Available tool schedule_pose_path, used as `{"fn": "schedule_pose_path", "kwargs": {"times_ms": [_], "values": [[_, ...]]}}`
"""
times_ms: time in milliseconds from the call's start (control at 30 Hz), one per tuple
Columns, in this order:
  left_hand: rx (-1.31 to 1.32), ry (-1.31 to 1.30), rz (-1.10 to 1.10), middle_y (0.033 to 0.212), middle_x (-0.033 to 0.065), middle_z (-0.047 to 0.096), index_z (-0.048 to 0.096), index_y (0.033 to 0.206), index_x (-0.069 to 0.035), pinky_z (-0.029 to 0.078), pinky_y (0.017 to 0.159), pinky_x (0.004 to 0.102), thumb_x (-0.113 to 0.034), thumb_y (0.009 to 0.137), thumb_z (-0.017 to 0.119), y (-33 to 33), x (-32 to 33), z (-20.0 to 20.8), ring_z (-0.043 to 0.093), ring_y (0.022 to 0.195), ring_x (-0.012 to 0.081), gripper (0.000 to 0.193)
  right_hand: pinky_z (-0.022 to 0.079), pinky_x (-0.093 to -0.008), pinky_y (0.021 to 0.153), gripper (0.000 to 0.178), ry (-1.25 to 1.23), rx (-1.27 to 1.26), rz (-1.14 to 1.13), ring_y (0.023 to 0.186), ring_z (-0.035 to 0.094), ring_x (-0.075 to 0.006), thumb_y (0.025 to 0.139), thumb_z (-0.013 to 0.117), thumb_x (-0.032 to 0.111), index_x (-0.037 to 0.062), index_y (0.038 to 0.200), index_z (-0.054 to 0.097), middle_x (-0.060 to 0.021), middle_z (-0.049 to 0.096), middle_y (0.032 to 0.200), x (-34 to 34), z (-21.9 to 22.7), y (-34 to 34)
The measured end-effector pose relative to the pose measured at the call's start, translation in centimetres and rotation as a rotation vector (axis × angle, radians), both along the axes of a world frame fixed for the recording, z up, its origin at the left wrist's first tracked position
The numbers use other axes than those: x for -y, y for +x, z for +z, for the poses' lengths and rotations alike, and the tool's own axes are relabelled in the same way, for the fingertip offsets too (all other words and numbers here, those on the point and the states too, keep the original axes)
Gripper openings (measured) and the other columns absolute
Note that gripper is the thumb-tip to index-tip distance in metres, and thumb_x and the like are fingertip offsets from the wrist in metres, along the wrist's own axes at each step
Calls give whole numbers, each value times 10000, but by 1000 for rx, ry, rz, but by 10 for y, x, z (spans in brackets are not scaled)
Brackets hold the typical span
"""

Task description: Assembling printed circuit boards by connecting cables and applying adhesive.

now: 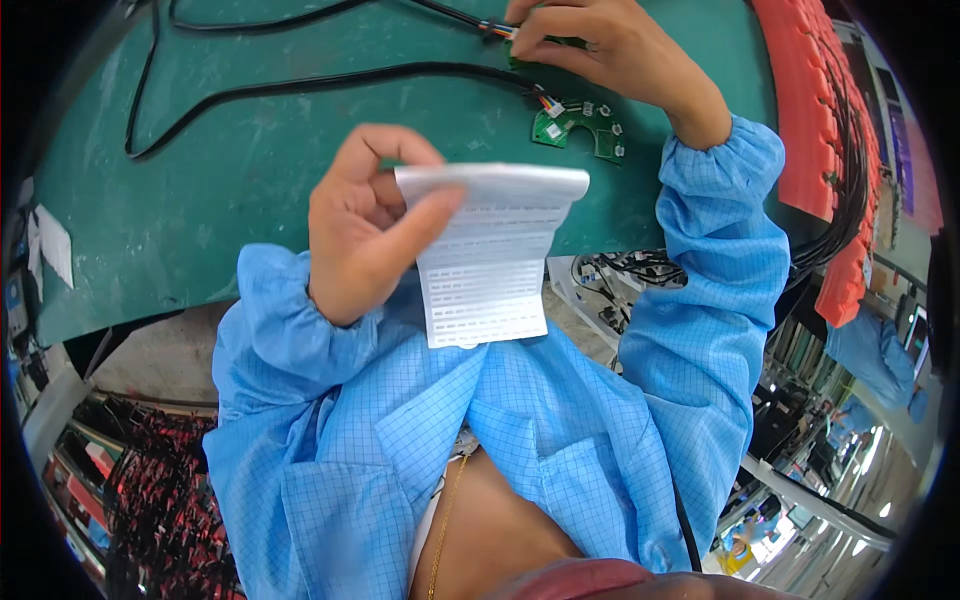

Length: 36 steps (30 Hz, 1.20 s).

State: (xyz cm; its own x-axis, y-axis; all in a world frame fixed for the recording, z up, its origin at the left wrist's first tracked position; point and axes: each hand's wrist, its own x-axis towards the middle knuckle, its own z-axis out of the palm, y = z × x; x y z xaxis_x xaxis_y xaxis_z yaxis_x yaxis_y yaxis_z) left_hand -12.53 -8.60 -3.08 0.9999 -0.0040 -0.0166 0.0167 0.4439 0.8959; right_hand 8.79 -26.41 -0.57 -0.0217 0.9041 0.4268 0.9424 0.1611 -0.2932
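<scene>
White paper [487, 275] with printed rows hangs before my blue jacket [345, 420], pinched between the thumb and fingers of my left hand [368, 225]. My right hand [598, 45] has its fingers closed on a green circuit board [515, 52], mostly hidden, wired to a black cable [455, 14]. Just below it, a curved board [572, 113] lies on the worktop [250, 190], plugged into another cable [400, 69].

You are in a workshop. You can tell by the circuit boards [574, 111] and black cables [420, 69] on your green table [250, 190].
</scene>
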Motion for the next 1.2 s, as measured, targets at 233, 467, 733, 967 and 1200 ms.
{"fn": "schedule_pose_path", "kwargs": {"times_ms": [233,467,733,967,1200], "values": [[-50,218,204,941,138,681,573,1117,38,507,746,235,-16,849,647,6,-15,2,638,861,133,283,486,-309,776,176,-11,-279,-227,882,600,-205,849,634,102,47,1016,645,-93,629,994,-7,5,-30],[46,293,260,969,130,681,588,1081,21,514,767,254,-24,820,685,13,-30,1,647,871,159,282,506,-243,689,368,-84,-486,-205,802,640,-155,755,755,124,57,1107,670,-74,684,944,-11,9,-57],[77,244,179,1005,132,682,617,1090,-6,540,764,271,-7,775,720,29,-24,13,659,885,165,332,496,-223,648,318,-76,-823,-159,761,640,-118,835,700,136,47,1125,607,-74,680,851,-16,-3,-65],[1,344,243,851,97,697,680,956,-8,530,650,240,-59,779,738,27,-28,11,659,733,141,193,509,-226,661,337,-2,-760,-197,750,632,-113,825,711,130,33,1128,600,-76,670,840,-19,-3,-65],[82,281,309,889,102,689,641,976,-26,530,671,247,-45,768,750,33,-17,10,653,763,139,235,533,-236,680,193,110,-624,-237,762,646,-126,800,725,86,6,969,678,-85,678,865,-21,-5,-68]]}}
